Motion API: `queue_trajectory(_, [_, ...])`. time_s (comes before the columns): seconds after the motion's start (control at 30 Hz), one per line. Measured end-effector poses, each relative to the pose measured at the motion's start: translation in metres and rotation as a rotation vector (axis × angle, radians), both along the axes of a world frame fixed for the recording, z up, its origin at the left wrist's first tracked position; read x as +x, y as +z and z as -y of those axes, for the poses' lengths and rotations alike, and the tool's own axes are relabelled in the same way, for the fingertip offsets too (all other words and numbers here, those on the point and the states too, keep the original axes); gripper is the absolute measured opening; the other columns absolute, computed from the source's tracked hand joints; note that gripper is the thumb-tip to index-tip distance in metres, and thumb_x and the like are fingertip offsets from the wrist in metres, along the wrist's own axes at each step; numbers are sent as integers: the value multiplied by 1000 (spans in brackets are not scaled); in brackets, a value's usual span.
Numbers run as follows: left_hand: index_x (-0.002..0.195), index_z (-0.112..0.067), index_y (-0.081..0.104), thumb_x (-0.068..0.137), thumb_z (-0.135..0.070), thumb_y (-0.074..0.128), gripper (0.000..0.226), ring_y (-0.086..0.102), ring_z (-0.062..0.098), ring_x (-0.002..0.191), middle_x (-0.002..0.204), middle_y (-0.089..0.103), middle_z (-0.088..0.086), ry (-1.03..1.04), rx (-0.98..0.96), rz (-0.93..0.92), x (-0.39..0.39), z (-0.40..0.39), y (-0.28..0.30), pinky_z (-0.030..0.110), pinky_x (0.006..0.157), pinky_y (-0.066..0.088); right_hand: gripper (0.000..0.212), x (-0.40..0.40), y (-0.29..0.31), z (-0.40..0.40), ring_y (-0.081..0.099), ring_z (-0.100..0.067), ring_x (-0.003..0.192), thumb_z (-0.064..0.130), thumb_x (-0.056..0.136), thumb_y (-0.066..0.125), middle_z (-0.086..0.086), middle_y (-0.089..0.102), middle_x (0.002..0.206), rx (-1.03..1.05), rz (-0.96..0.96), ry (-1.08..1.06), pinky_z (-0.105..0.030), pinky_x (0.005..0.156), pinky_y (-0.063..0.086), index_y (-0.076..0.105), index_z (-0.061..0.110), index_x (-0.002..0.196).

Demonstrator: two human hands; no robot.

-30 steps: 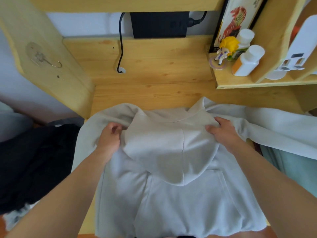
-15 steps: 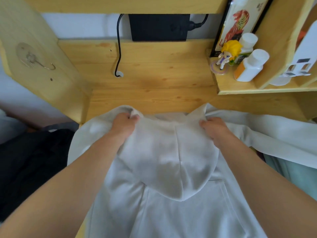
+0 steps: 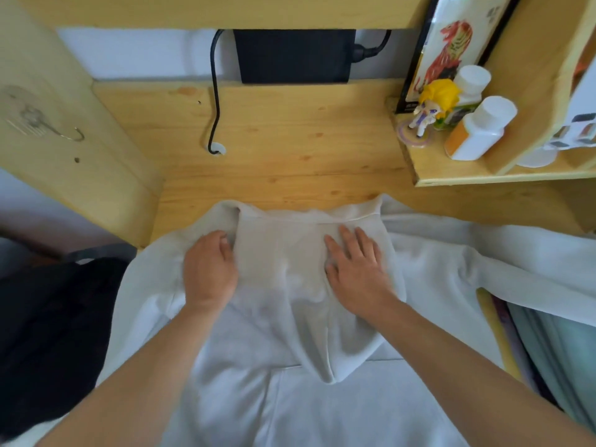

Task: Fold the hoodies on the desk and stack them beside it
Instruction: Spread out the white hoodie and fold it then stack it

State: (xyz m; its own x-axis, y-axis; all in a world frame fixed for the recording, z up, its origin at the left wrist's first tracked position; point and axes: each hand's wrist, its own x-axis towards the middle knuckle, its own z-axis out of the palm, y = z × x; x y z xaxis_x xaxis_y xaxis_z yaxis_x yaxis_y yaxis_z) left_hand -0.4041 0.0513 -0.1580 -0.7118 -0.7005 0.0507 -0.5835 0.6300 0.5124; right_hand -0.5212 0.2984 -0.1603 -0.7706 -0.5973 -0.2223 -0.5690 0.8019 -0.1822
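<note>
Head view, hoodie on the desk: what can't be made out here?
- Hoodie hem: cut off by the bottom edge.
- Its right sleeve end: runs off the right edge.
- Left hand fingertips: curled out of sight at the hood edge, so its grip is unclear.
- Dark garment beside the desk: too dark and blurred to identify.

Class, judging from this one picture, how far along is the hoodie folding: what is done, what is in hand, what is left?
Done: the light grey hoodie lies front-up on the desk, its hood laid down over the chest. In hand: the left hand rests at the hood's edge and the right hand presses it flat. Left: the right sleeve is spread out unfolded, the body is unfolded, and nothing is stacked.
</note>
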Motion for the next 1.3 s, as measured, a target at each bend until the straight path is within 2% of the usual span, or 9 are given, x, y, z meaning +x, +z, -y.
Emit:
queue_trajectory(0.17, [122, -8, 70, 95, -38, 28, 57, 54, 38, 129, 139, 59, 19, -295, -88, 345, 24, 30, -12, 47, 105, 43, 61, -18, 0, 10, -5, -25, 155, 54, 104, 22, 1, -5, 170, 93, 182, -15, -48, 124, -1, 13, 33, 160])
queue_trajectory(0.37, [114, -20, 73, 104, -36, 39, 39, 57, 33, 117, 129, 65, 3, -340, -261, 479, -11, 41, 11, 41, 93, 48, 41, -27, 13, -17, 38, -40, 137, 26, 100, 53, -16, 39, 155, -233, -49, -342, -46, 115, 29, 56, 12, 138])
queue_trajectory(0.53, [143, -28, 54, 107, -38, 35, 41, 36, 24, 144, 156, 44, -3, -626, -90, 453, -50, 55, -9, 45, 110, 40, 58, -54, 1, -32, 8, -27, 154, 48, 105, 32, -3, 7, 169, -1, 207, -272, -40, 124, 9, 21, 30, 160])
queue_trajectory(0.63, [159, -36, 17, 105, -53, 23, 57, 6, 18, 157, 169, 13, -7, -550, -105, 594, -70, 71, -24, 52, 121, 25, 64, -70, -9, -21, -6, -29, 155, 61, 102, 21, 2, -7, 169, 154, 154, -256, -48, 123, 1, 1, 41, 160])
queue_trajectory(0.73, [161, -34, 12, 105, -54, 23, 60, 0, 26, 157, 171, 3, 1, -489, -89, 646, -83, 62, -22, 56, 124, 14, 63, -73, -9, -12, -1, -31, 154, 58, 103, 24, -3, -1, 169, 74, 106, -299, -50, 124, 4, 8, 37, 160])
queue_trajectory(0.93, [127, -10, 64, 92, -5, 59, 36, 49, 36, 125, 131, 58, 16, -141, -72, -130, 62, -32, 18, 46, 107, 39, 31, 49, 8, -85, 47, -38, 120, 20, 97, 53, -17, 53, 131, -500, -301, -278, -42, 105, 35, 61, 4, 123])
queue_trajectory(1.03, [119, -11, 66, 89, -8, 69, 30, 51, 35, 110, 113, 62, 14, 31, -30, 43, 164, -73, 21, 47, 97, 40, 22, 99, 3, -140, 51, -38, 96, 18, 91, 51, -14, 54, 108, -383, -294, -303, -44, 86, 40, 61, 4, 105])
queue_trajectory(1.17, [134, -12, 55, 93, -32, 63, 47, 49, 42, 117, 129, 55, 21, 369, 173, 459, 261, -99, 9, 53, 97, 43, 9, 139, 8, -182, 56, -35, 82, 6, 89, 65, -7, 50, 99, -348, -134, -236, -37, 68, 45, 62, 6, 98])
queue_trajectory(1.3, [123, -4, 55, 97, -37, 62, 42, 55, 39, 99, 117, 56, 21, 601, 324, 487, 301, -129, 9, 48, 84, 45, 25, 183, 20, -149, 64, -19, 73, 14, 88, 74, -1, 56, 107, -334, 232, -170, -32, 63, 54, 63, 15, 110])
